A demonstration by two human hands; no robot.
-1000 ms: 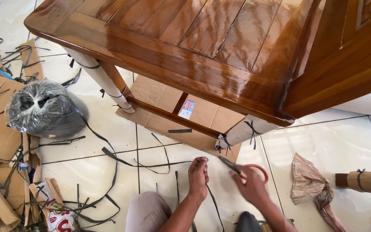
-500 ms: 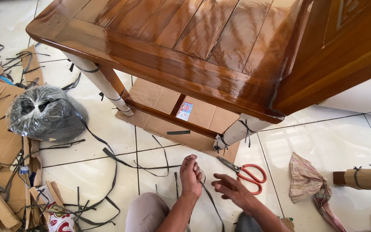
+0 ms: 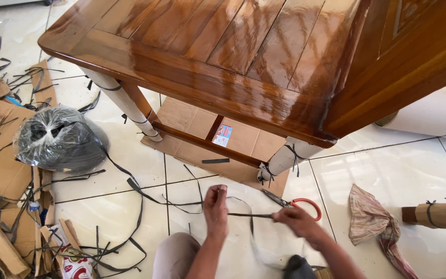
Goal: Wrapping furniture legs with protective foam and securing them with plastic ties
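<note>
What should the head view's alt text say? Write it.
Two hands, left hand and right hand, stretch a black strap taut between them above white floor tiles, beside red-handled scissors and a glossy wooden table with wrapped legs.

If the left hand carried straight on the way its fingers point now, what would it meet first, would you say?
The left hand, pinching a black strap, points up the picture toward the table. It would probably meet the cardboard on the floor first, then the low rail of the table; depth is hard to judge.

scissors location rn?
Head view, lower centre-right: the red-handled scissors lie on the tile floor, just beyond the right hand, near the wrapped table leg.
</note>
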